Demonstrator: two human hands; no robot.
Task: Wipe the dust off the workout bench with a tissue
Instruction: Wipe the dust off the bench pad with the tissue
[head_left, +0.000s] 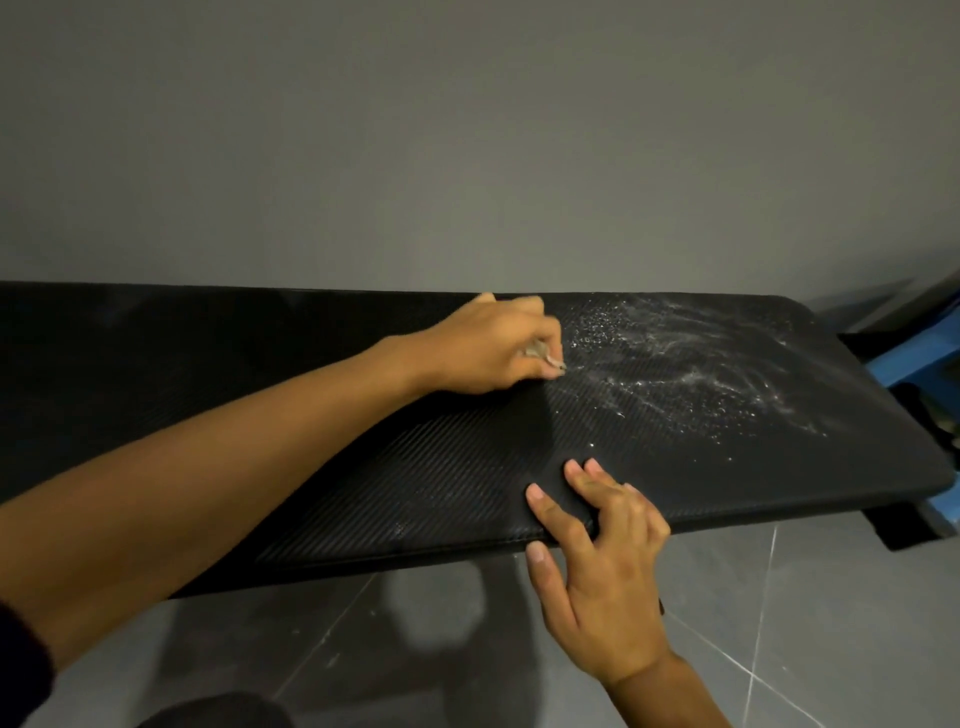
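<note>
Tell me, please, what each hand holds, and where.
The left hand grips a crumpled tissue, bunched in its fingers; the right hand only rests on the bench.

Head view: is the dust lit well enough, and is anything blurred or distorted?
Head view: dim, even light; white dust stands out on the black textured bench pad, whose left end sinks into shadow; the left hand gripping the crumpled tissue is slightly blurred, the right hand sharper; wide-angle lens bows the pad's edges.

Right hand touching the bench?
Touching. The head view shows the right hand with its fingertips laid on the top of the bench at the near edge, with no gap.
</note>
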